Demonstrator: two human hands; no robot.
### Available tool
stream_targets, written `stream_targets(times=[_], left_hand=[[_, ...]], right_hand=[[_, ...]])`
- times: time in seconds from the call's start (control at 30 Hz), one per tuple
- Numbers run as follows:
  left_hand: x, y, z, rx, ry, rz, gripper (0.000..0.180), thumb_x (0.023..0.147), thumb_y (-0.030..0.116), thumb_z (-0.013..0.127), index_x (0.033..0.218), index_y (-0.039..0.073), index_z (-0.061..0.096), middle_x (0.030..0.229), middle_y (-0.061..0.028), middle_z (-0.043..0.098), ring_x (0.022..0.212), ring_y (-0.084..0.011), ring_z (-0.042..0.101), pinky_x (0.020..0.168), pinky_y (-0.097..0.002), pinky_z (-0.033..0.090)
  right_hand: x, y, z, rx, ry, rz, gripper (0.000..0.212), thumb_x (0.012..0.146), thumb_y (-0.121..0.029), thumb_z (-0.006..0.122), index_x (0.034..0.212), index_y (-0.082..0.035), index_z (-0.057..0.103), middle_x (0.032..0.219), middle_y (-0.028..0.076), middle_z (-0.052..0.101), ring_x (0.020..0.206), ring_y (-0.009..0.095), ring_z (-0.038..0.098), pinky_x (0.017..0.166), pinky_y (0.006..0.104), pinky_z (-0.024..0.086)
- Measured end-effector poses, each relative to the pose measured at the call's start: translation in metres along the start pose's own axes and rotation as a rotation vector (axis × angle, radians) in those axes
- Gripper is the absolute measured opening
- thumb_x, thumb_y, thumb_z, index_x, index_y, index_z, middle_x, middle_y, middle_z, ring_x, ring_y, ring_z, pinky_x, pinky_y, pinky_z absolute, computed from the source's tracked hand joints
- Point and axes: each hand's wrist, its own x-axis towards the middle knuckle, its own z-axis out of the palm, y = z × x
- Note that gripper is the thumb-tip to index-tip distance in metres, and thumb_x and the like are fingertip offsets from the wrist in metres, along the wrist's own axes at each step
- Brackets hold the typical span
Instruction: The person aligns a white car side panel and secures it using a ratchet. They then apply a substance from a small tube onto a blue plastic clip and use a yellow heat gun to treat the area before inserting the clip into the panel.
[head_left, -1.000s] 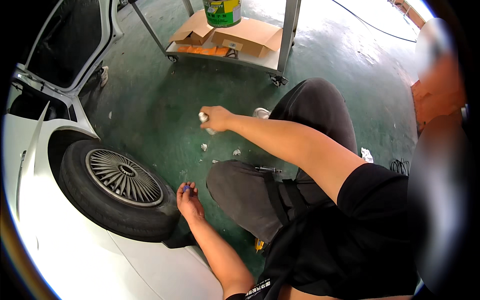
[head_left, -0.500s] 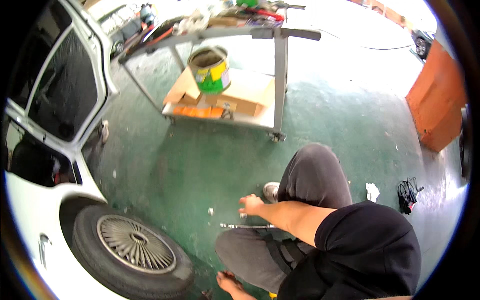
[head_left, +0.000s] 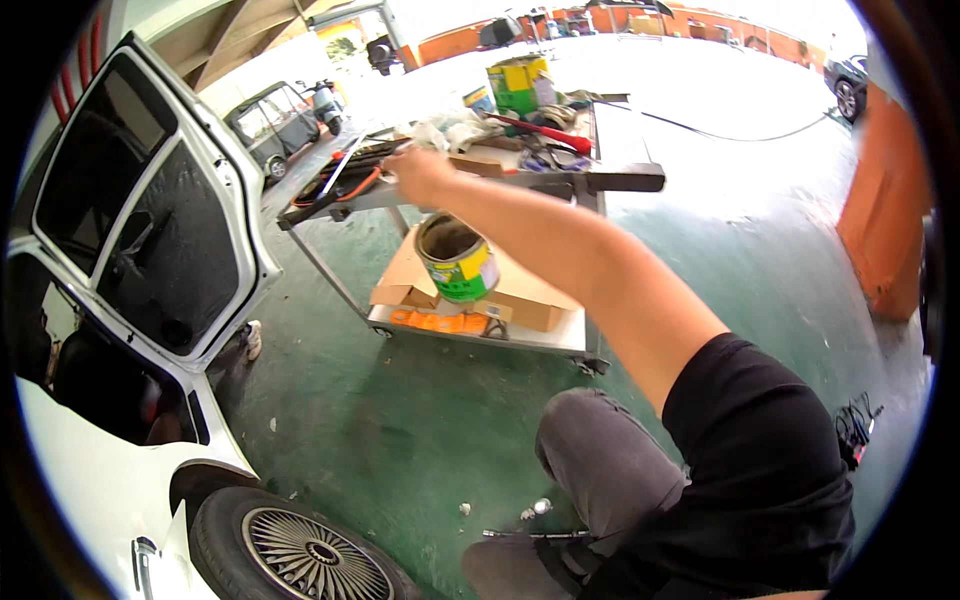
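My right arm stretches far forward, and my right hand [head_left: 422,176] is over the near left part of the tool cart's top [head_left: 545,184]. Its fingertips are beside a thin orange-red strip or handle [head_left: 362,186] and dark tools [head_left: 345,175]. Whether they grip anything is too small and blurred to tell. Crumpled pale plastic or cloth [head_left: 458,130] lies just beyond the hand. A red tool [head_left: 560,136] is to its right. My left hand is out of view. A thin metal rod [head_left: 535,534] rests on the floor by my legs, with small pale pieces [head_left: 541,506] near it.
A white car with an open door [head_left: 170,240] and a spoked wheel [head_left: 318,550] stands at left. The cart's lower shelf holds a yellow-green can [head_left: 460,272], cardboard [head_left: 545,312] and an orange item [head_left: 440,321]. An orange pillar [head_left: 880,210] and a black cable [head_left: 855,425] are at right.
My right hand has moved from above the floor near my knees forward to the cart top. My left hand, earlier by the wheel, has left the view. The view has tilted up.
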Motion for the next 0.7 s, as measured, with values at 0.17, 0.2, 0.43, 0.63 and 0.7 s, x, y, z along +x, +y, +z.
stream_targets(times=[0.17, 0.2, 0.43, 0.63, 0.7], left_hand=[[0.003, -0.001, -0.015, 0.021, 0.122, 0.015, 0.033, 0.102, 0.029, 0.066, 0.109, -0.003, 0.069, 0.096, -0.0103, 0.070, 0.083, -0.0230, 0.062, 0.075, -0.0397, 0.051], [-0.003, 0.001, -0.016, 0.052, 0.168, 0.010, 0.034, 0.102, 0.029, 0.066, 0.109, -0.004, 0.069, 0.096, -0.0103, 0.070, 0.083, -0.0231, 0.061, 0.075, -0.0397, 0.051], [-0.003, -0.034, -0.017, -0.039, 0.290, 0.028, 0.035, 0.102, 0.030, 0.066, 0.110, -0.004, 0.069, 0.094, -0.0094, 0.068, 0.081, -0.0231, 0.059, 0.071, -0.0395, 0.051], [-0.056, 0.007, 0.003, -0.208, 0.184, -0.012, 0.034, 0.104, 0.030, 0.063, 0.108, -0.004, 0.068, 0.092, -0.0086, 0.067, 0.080, -0.0226, 0.060, 0.068, -0.0386, 0.051], [-0.130, 0.073, -0.004, -0.349, -0.001, -0.103, 0.034, 0.104, 0.030, 0.062, 0.110, -0.004, 0.068, 0.094, -0.0093, 0.068, 0.080, -0.0234, 0.061, 0.069, -0.0388, 0.051]], right_hand=[[0.033, 0.059, 0.002, -0.481, -0.241, -0.155, 0.050, 0.084, -0.017, 0.068, 0.133, -0.026, 0.068, 0.131, 0.004, 0.070, 0.130, 0.030, 0.059, 0.112, 0.0611, 0.039], [0.039, 0.060, 0.005, -0.533, -0.241, -0.188, 0.049, 0.084, -0.017, 0.068, 0.132, -0.027, 0.069, 0.131, 0.003, 0.070, 0.131, 0.030, 0.059, 0.112, 0.0630, 0.037], [0.133, 0.089, 0.010, -0.098, 0.032, 0.010, 0.029, 0.085, -0.020, 0.064, 0.106, -0.009, 0.079, 0.114, 0.014, 0.076, 0.104, 0.037, 0.072, 0.088, 0.0482, 0.058], [0.167, 0.083, 0.060, -0.416, -0.512, -0.151, 0.054, 0.073, -0.027, 0.071, 0.127, -0.018, 0.074, 0.128, 0.013, 0.071, 0.119, 0.035, 0.067, 0.099, 0.0457, 0.054], [0.151, 0.052, 0.075, -0.348, -0.429, -0.038, 0.036, 0.083, -0.018, 0.069, 0.118, -0.010, 0.077, 0.130, 0.014, 0.070, 0.119, 0.036, 0.067, 0.103, 0.0572, 0.049]])
